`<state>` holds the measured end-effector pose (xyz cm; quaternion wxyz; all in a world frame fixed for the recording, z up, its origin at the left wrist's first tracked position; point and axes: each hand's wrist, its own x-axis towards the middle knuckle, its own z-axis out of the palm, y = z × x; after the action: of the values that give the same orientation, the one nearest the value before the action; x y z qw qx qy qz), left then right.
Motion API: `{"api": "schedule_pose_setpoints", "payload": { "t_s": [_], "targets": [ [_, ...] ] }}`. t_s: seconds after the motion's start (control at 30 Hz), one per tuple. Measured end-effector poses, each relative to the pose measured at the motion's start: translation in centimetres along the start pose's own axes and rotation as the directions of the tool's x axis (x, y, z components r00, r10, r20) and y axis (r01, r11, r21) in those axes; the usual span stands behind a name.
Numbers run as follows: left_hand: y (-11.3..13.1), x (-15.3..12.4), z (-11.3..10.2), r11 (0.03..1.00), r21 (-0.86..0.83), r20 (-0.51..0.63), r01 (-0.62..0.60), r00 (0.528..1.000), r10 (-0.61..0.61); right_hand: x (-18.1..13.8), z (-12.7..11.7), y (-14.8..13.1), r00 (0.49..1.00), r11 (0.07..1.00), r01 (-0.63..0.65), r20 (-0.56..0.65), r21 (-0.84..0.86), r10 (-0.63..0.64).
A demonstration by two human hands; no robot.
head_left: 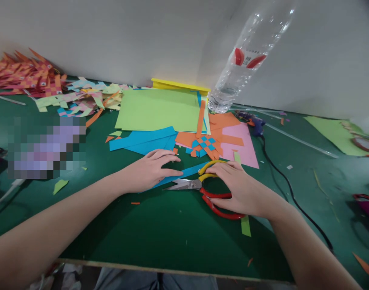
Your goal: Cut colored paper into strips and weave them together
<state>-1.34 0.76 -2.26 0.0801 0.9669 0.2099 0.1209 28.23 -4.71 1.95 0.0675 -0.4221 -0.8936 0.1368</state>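
My right hand (235, 187) grips a pair of scissors (187, 184) with one yellow and one red handle; the blades stand slightly apart and point left. Under my left hand (154, 171), a blue paper strip (192, 171) lies on the table, running right toward the scissors. The fingers of that hand are stretched out flat over the strip. Just behind are more blue paper pieces (144, 141). A woven blue and orange paper piece (204, 146) rests on orange paper (226, 121), beyond the scissors.
Light green sheets (160, 108) are stacked at the back, beside a tilted clear bottle (244, 60). A glue gun (257, 125) trails a black cord on the right. Woven orange paper fish (27, 76) and paper scraps (90, 94) are heaped at back left. A blurred-out object (48, 149) lies left.
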Motion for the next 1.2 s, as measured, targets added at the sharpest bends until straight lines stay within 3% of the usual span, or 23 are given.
{"api": "schedule_pose_setpoints", "payload": {
  "t_s": [0.93, 1.2],
  "targets": [
    [0.1, -0.4, 0.2, 0.997, 0.067, 0.013, 0.034, 0.999, -0.035, 0.1, -0.4, 0.3, 1.0, 1.0, -0.013, 0.023, -0.021, 0.014],
    [0.8, -0.2, -0.8, 0.992, 0.126, -0.057, 0.012, 0.998, -0.005, 0.2, -0.7, -0.1, 0.999, 1.0, 0.0, 0.045, -0.001, 0.0]
  ]
}}
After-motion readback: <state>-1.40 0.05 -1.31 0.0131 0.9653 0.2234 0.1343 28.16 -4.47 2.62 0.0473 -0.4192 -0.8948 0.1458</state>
